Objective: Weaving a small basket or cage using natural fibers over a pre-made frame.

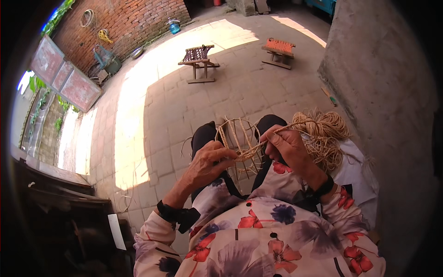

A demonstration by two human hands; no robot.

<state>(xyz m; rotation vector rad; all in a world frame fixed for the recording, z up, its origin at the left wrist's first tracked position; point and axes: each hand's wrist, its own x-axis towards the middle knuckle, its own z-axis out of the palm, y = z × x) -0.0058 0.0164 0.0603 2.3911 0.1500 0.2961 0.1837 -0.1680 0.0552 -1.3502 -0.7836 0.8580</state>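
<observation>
Outward from the knees spreads the paved floor (175, 120), crossed by bright patches of sun. A grey wall (383, 87) rises close on the right, and a brick wall (129, 23) closes off the far left. Dark furniture (60, 217) fills the lower left, with a pale strip (116, 231) beside it; a faded reddish panel (64, 74) slants farther up that side. Two low wooden stools stand well apart ahead, the purple stool (196, 55) nearer the middle and the orange stool (279, 46) to its right. A white sack (353, 168) lies just beside the right forearm, and a tangled cord pile (323, 127) rests by it, near the right hand. Smaller things sit farther off: a blue bottle (174, 27) near the brick wall, a yellow coil (104, 36) on it, and a green-ended tool (330, 98) by the grey wall.

Both forearms, dark bands at the wrists, reach up from the lower edge and angle inward. The left hand (210, 161) pinches the near left edge of the weave (248, 154) between thumb and fingers. The right hand (288, 145) is raised at the weave's right side, fingers curled round a strand (295, 123) that runs toward the pile.

The weave is held between the knees: a round, see-through mesh of tan cord, with thicker, twisted strands bunched along its near side and thin ends sticking out.
</observation>
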